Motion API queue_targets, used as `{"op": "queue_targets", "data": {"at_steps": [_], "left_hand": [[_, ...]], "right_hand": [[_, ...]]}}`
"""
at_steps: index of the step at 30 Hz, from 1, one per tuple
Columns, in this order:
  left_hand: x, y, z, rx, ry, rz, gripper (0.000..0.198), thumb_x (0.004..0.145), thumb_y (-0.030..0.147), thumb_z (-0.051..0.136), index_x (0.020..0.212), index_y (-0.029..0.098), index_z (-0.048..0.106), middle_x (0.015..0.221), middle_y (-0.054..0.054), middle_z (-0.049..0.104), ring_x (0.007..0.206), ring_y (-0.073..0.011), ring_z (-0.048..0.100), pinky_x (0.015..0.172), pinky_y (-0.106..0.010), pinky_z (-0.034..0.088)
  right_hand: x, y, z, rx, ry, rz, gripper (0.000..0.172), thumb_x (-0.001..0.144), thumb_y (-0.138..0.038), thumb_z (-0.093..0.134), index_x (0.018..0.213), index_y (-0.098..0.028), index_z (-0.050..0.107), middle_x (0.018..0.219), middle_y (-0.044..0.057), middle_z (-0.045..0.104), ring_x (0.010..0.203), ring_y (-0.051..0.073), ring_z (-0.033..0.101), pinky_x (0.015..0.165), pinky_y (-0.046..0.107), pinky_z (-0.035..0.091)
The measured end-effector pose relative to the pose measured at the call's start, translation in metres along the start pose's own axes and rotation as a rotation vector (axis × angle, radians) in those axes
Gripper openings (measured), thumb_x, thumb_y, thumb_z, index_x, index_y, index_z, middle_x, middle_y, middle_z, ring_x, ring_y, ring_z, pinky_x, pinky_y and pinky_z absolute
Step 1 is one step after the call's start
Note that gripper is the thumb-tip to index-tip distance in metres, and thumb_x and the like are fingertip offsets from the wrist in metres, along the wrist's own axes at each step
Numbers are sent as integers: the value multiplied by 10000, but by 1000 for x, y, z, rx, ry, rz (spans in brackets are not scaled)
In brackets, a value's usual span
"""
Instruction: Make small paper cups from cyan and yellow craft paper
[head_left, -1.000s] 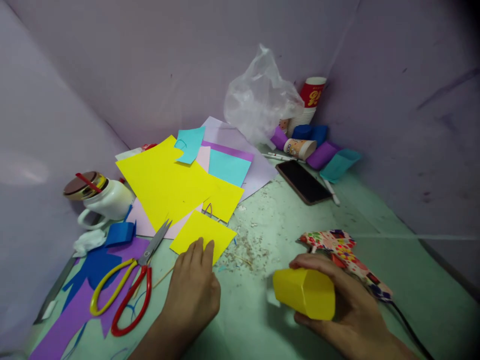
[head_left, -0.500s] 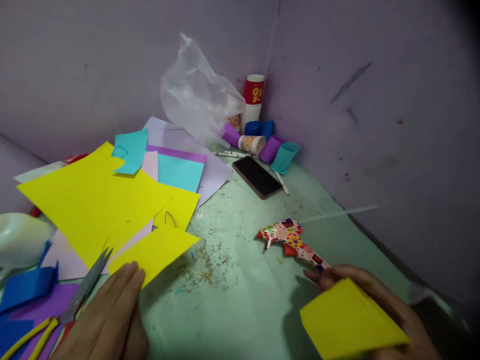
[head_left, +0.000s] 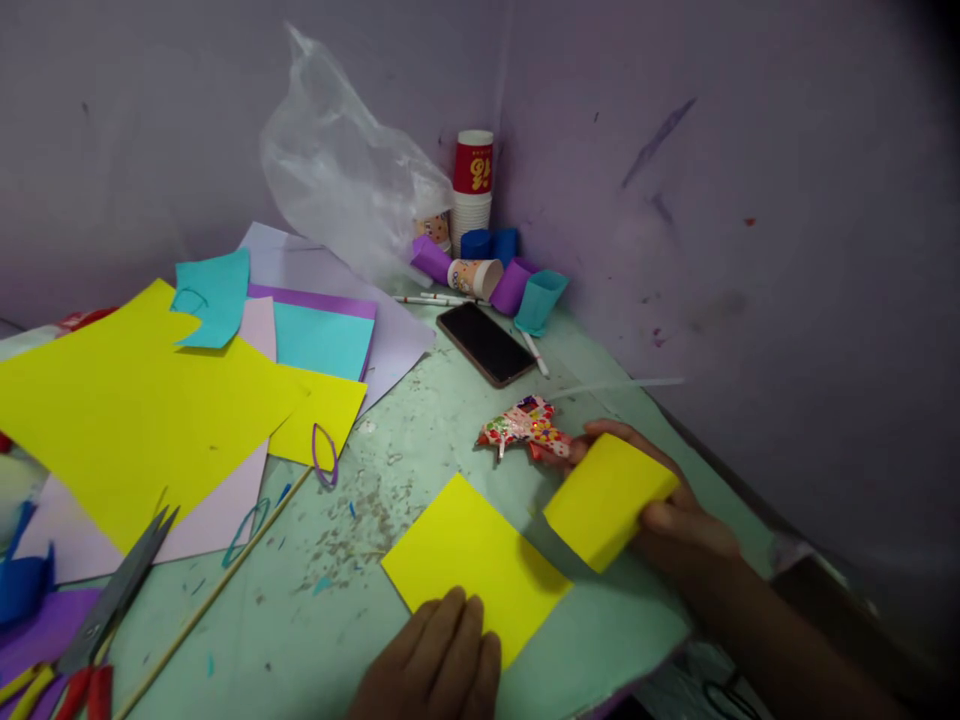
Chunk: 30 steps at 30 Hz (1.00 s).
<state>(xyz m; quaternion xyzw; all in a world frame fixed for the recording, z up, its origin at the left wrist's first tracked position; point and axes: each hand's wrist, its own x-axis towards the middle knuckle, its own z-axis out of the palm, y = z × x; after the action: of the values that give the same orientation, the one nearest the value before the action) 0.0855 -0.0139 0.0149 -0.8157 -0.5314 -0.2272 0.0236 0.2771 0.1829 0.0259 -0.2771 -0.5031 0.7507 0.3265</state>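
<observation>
Head view: two hands at work above a pale green table (head_left: 630, 620).
Left hand (head_left: 435, 665): fingers together over the near edge of the sheet (head_left: 465, 550); thumb hidden, so I can't tell whether it grips.
Right hand (head_left: 686, 530): wrapped around the yellow box (head_left: 607, 495), nearer to it than the left.
Box: raised, just right of and beyond the sheet, long side seemingly slanting away rightward.
Glue gun (head_left: 525, 425): beside the right fingertips, nozzle leftward.
Phone (head_left: 486, 343): beyond.
</observation>
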Motion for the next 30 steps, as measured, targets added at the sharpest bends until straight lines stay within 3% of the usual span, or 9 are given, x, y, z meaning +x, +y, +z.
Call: {"op": "queue_targets", "data": {"at_steps": [5,8,11,13,15,18,22,26,30], "left_hand": [[21,9,9,115,5,99,310,856,47,342,961,116,625,928,-107,728,867,-199,677,831,-280,519],[24,10,7,55,-47,74,337,842,53,340,1023,113,618,979,-132,720,927,-226,670,862,-315,509],[27,12,1,-3,-78,98,336,848,73,366,1073,105,614,1014,-140,714,966,-243,667,883,-334,507],[34,15,1,-12,-122,184,326,847,77,383,1069,75,621,1024,-152,709,962,-257,671,875,-342,515],[42,18,6,-18,-182,241,315,856,96,393,1064,65,628,1053,-153,700,973,-275,668,876,-359,520],[52,21,21,-91,-261,138,327,895,200,403,1145,118,598,1202,-148,633,1112,-307,598,953,-450,474],[42,16,30,-212,-359,-85,447,889,302,474,1332,257,434,1416,-81,454,1280,-289,452,1053,-553,340],[21,1,16,-210,-484,-133,615,799,291,602,1369,334,376,1448,-55,407,1295,-334,423,1046,-611,299],[14,-3,-1,-158,-484,-192,629,813,322,587,1388,365,337,1478,-30,365,1331,-334,367,1064,-587,273]], "right_hand": [[9,-5,11,-185,2,-104,565,643,-410,784,1155,-298,572,1036,33,652,901,239,643,730,322,523],[-10,-11,15,-490,-15,-161,612,627,-299,816,1182,-336,561,1095,25,639,946,237,636,766,321,531],[-39,-14,11,-716,-31,-301,648,629,-217,812,1206,-359,552,1117,22,630,1048,253,595,907,374,491],[-56,-17,3,-751,38,-413,620,650,-212,794,1204,-350,552,1117,28,624,1102,268,564,964,401,462],[-67,-22,-5,-751,139,-476,574,648,-230,797,1171,-312,577,1082,51,628,1078,286,584,929,401,497],[-74,-26,-8,-709,234,-457,517,632,-254,812,1111,-259,618,1014,84,637,962,299,650,786,378,574],[-74,-19,7,-537,471,-348,495,639,-278,806,1091,-293,605,1038,57,621,957,271,642,796,362,559],[-75,-9,14,-613,389,-292,529,594,-265,828,1074,-322,614,1057,36,630,979,272,619,811,373,530],[-72,-2,15,-568,265,-243,524,637,-383,806,1113,-324,594,1047,37,641,945,265,640,753,340,550]]}}
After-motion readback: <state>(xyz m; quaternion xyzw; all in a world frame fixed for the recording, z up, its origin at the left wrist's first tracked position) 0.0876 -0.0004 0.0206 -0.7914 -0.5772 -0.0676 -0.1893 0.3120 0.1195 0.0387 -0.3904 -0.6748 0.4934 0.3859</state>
